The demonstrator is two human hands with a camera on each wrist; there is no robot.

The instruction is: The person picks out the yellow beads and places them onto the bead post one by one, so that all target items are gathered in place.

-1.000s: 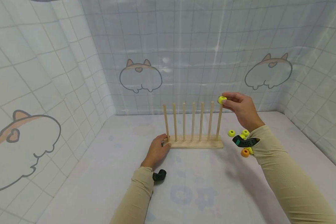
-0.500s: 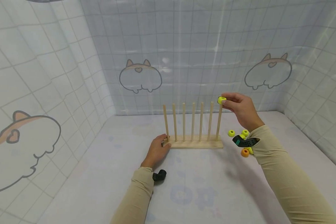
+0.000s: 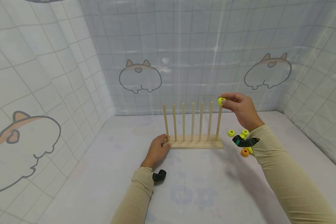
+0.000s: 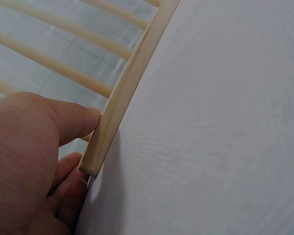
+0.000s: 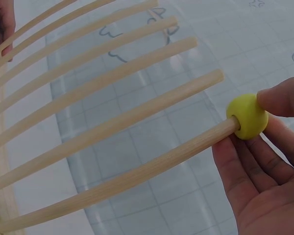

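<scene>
While the left hand (image 3: 156, 150) is gripping the left end of the wooden peg rack's base (image 3: 194, 144), the right hand (image 3: 242, 108) is pinching a yellow bead (image 5: 247, 116) between thumb and fingers at the top of the rightmost dowel (image 5: 122, 188). The dowel's tip is sitting in the bead's hole, as the right wrist view is showing. Six other dowels (image 3: 184, 121) are standing bare. The step in hand, in this judgement, is the starting of the bead onto its dowel. Loose yellow beads (image 3: 231, 133) and an orange bead (image 3: 245, 152) are lying on the white cloth (image 3: 86, 174) right of the rack, some partly hidden behind the right wrist's black strap (image 3: 247, 142). The next move is probably calling for the hole in line with the dowel, a lowering or release of the bead, and a steady base. How freely the bead is fitting cannot be told.
</scene>
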